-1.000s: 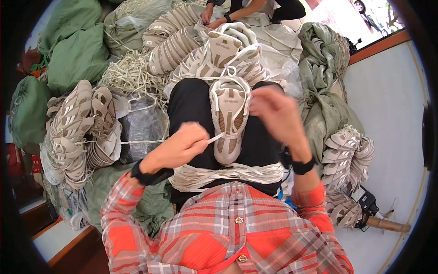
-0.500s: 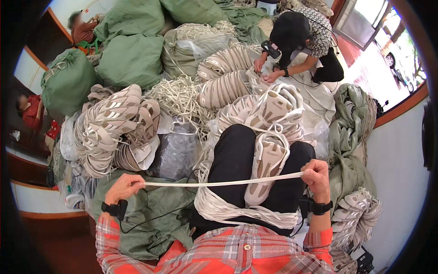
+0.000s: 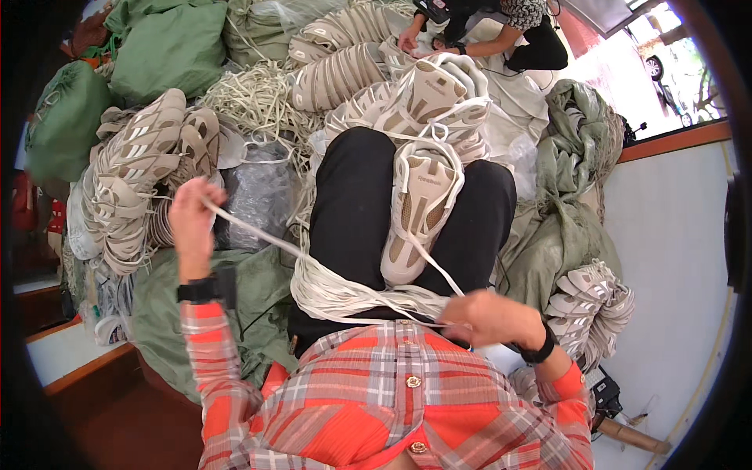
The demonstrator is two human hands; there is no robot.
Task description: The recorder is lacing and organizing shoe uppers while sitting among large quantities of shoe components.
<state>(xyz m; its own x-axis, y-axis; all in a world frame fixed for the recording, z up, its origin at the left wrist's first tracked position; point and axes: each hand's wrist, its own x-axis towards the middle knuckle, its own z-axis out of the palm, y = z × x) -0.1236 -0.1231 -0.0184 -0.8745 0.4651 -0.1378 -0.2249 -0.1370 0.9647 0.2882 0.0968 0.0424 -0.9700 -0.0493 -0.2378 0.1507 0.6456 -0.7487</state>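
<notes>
Nearest to you, your right hand [image 3: 493,317] is low by your lap with fingers curled; it is a little blurred, but it seems to grip the white strand [image 3: 435,266] that comes out of the shoe. Under it, across your lap, lies the lace bundle [image 3: 337,294]. A bit farther, the beige shoe [image 3: 427,205] rests between your thighs, its toe toward you. To the left and farther out, your left hand [image 3: 193,215] is closed on the end of a lace [image 3: 254,229], which slopes down to the bundle; whether it is loose from it, I cannot tell.

I judge that the step in hand is lacing the shoe. The next move would call for keeping the shoe steady and freeing the left lace without tangling the bundle.

Compared with half a second ago, your right hand is lower, nearer your body. The shoe is in the same place between your thighs. Your left hand is somewhat higher beside it, and no single lace stretches between both hands above the shoe. At the far side, the co-worker [image 3: 529,39] is more cut off by the upper edge.
</notes>
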